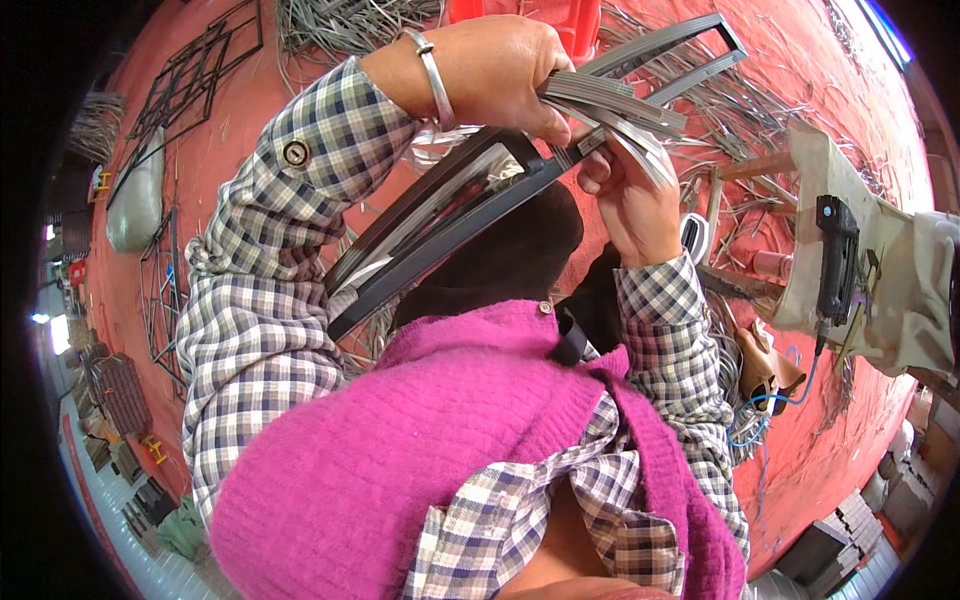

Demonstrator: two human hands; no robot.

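Observation:
A long, narrow dark metal frame [450, 240] slants across my lap, its far end rising to the upper right. Flat grey strips [615, 100] lie over and around its bars near the middle. My left hand [500, 75] is closed, thumb and fingers pinching the bundle of strips from above. My right hand [640, 205] is on the near right side of the frame, fingers curled in at a bar, with pale strip ends running over them. Part of its grip is hidden by the strips.
Loose grey strips [745, 130] litter the red floor [860, 420]. At right, a cloth-draped wooden stand [805, 190] bears a black handheld tool [835, 260] with a blue cord. Black metal frames [205, 75] and a pale sack [137, 200] lie left. A red plastic item [570, 25] stands ahead.

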